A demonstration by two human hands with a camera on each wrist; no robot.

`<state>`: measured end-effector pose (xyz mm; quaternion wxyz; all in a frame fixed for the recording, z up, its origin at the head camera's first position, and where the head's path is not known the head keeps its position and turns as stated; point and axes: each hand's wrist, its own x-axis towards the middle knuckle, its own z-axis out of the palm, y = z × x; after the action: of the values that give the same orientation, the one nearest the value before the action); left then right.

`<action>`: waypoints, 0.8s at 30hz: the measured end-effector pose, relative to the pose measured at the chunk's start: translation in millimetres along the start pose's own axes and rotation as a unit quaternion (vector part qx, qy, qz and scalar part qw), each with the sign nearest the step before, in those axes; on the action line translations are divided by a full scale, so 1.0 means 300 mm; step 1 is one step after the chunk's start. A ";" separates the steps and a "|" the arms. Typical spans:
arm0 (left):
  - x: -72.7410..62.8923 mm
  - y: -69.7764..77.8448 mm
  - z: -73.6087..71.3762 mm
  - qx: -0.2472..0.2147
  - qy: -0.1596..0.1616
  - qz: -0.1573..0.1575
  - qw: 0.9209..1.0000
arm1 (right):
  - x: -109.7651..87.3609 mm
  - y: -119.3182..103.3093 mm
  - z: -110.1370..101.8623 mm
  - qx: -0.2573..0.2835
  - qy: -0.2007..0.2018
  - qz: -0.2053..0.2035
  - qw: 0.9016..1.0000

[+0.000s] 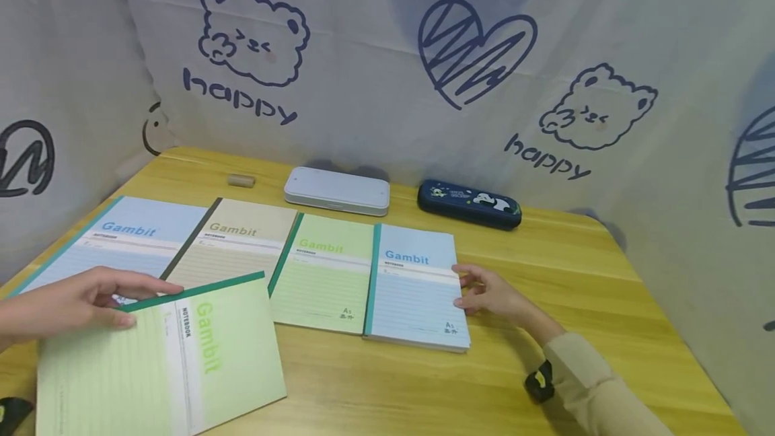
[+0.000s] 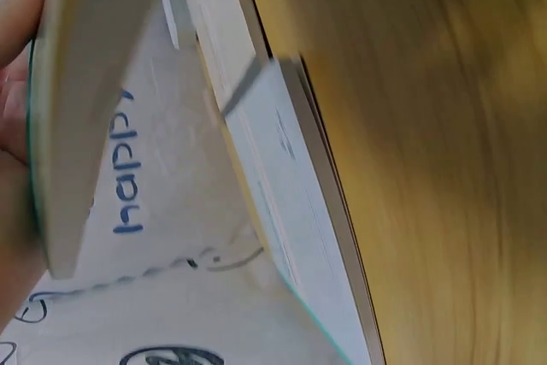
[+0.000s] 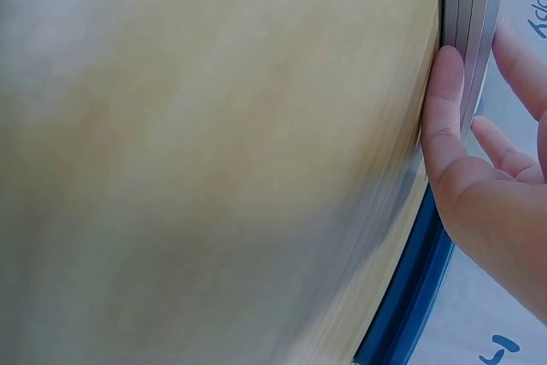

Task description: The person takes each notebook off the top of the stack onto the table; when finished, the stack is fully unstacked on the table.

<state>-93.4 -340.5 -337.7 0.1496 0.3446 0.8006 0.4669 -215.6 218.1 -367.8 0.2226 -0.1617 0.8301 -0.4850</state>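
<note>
My left hand (image 1: 79,305) grips a green Gambit notebook (image 1: 224,355) by its dark green spine, thumb on the cover. It is raised and turned sideways at the front left; in the left wrist view the notebook (image 2: 94,100) appears edge-on. At the right end of a row, my right hand (image 1: 493,295) touches the right edge of a stack topped by a blue notebook (image 1: 418,301). The right wrist view has that thumb against the stacked page edges (image 3: 468,14), the other fingers near the top cover. Left of this stack lie a green notebook (image 1: 323,288), a beige notebook (image 1: 242,247) and another blue notebook (image 1: 136,241).
Behind the row stand a white case (image 1: 337,190) and a dark blue pencil case with a panda (image 1: 469,204). A small brown cylinder (image 1: 241,180) lies farther left. A printed curtain (image 1: 363,86) hangs around the wooden table (image 1: 575,274).
</note>
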 end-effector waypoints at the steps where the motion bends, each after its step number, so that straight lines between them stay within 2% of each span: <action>1: -0.005 -0.007 -0.003 0.025 0.009 0.002 1.000 | -0.003 0.001 -0.001 0.000 0.001 0.001 1.000; 5: -0.030 -0.045 -0.016 0.099 0.048 0.008 0.994 | -0.010 0.006 -0.005 0.002 0.001 -0.002 1.000; 8: -0.057 -0.079 -0.025 0.112 0.075 0.018 0.991 | -0.010 0.008 -0.006 0.002 -0.004 -0.007 1.000; 11: -0.081 -0.111 -0.037 0.081 0.073 0.047 0.993 | -0.009 0.008 -0.006 0.001 -0.007 -0.008 1.000; 14: -0.096 -0.135 -0.048 0.040 0.051 0.064 0.996 | -0.009 0.007 -0.005 -0.001 -0.004 -0.004 1.000; 16: -0.102 -0.144 -0.053 0.035 0.040 0.062 0.997 | -0.008 0.007 -0.003 -0.002 -0.002 -0.001 1.000; 22: -0.120 -0.146 -0.058 0.113 0.053 0.014 0.992 | -0.010 0.006 0.000 -0.002 0.002 0.004 1.000; 24: -0.128 -0.148 -0.061 0.122 0.057 0.003 0.991 | -0.010 0.007 -0.001 -0.003 0.002 0.003 1.000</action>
<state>-94.4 -393.1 -369.0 0.0593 0.3359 0.8576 0.3849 -213.3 220.8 -368.9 0.2222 -0.1592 0.8324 -0.4820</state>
